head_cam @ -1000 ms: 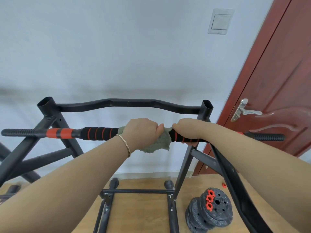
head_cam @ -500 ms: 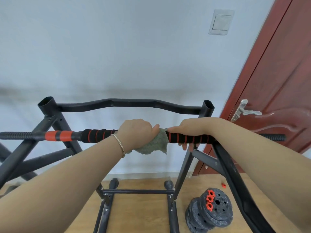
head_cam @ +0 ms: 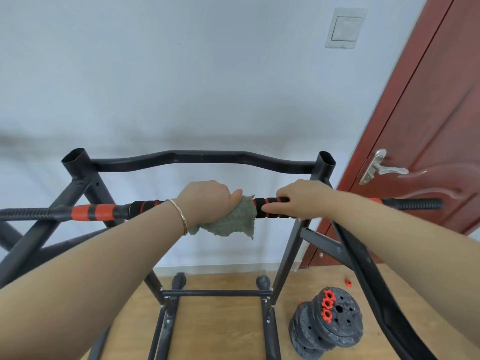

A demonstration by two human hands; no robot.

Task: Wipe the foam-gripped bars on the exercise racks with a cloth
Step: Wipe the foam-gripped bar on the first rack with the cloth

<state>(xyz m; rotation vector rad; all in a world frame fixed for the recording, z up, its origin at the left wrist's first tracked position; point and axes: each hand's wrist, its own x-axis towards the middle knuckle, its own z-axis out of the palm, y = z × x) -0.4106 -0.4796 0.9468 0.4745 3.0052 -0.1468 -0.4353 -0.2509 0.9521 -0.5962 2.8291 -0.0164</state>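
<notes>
Foam-gripped bar (head_cam: 145, 207) runs level across my view, in front of the curved top rail of the black exercise rack (head_cam: 202, 158). Its black foam is ringed with orange, and its ribbed ends reach out to both sides. My left hand (head_cam: 205, 201), with a thin bracelet (head_cam: 181, 216) at the wrist, is clamped over a grey-green cloth (head_cam: 233, 219) wrapped on the bar near its middle; a loose flap hangs below. Just beside the cloth, my right hand (head_cam: 298, 201) is curled around the foam, thumb laid along the front.

Behind the rack I see a pale wall (head_cam: 181, 74) with a white switch plate (head_cam: 345, 28) high up. A red-brown door (head_cam: 428, 126) with a silver lever handle (head_cam: 381, 168) stands on the right. Below is a light wooden floor (head_cam: 220, 328). On it, a stack of dark weight plates (head_cam: 330, 326) with orange nuts sits by the rack's right leg.
</notes>
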